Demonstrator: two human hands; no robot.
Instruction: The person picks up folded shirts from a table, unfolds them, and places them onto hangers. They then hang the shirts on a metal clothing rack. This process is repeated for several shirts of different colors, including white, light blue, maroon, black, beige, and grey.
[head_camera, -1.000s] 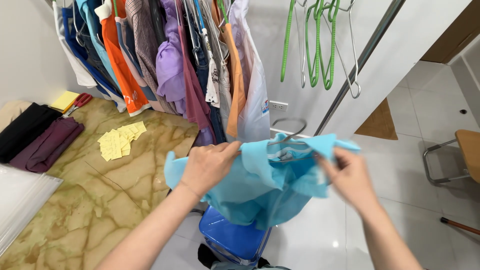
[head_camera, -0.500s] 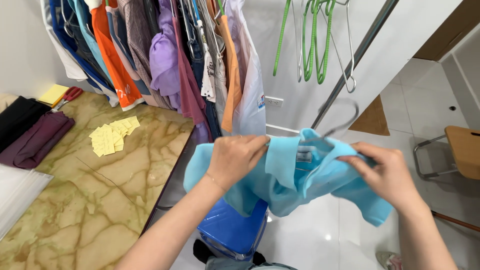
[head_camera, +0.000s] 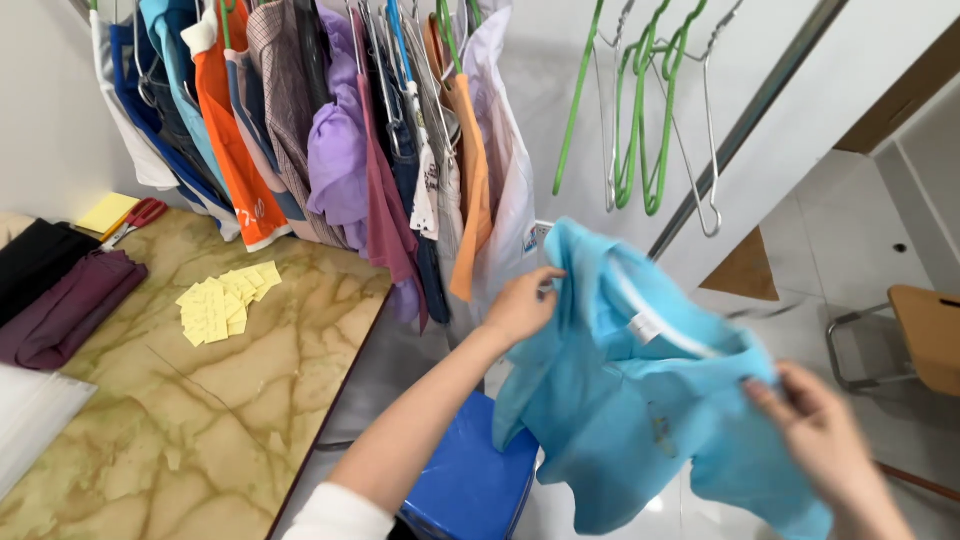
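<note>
Gripping the far-left shoulder of a light blue shirt (head_camera: 640, 410), the left hand (head_camera: 522, 305) is closed on the cloth, while the right hand (head_camera: 815, 430) pinches its near-right edge. The shirt hangs between the 2 hands, its long axis slanting from far left to near right, above a blue stool (head_camera: 470, 480). Empty green hangers (head_camera: 640, 110) lie farther off, up and right of the left hand, which is nearer them.

The light blue shirt (head_camera: 640, 420) is soft matt cloth; the table (head_camera: 200, 420) at lower left looks like glossy marble, the blue stool (head_camera: 470, 480) shiny plastic.
</note>
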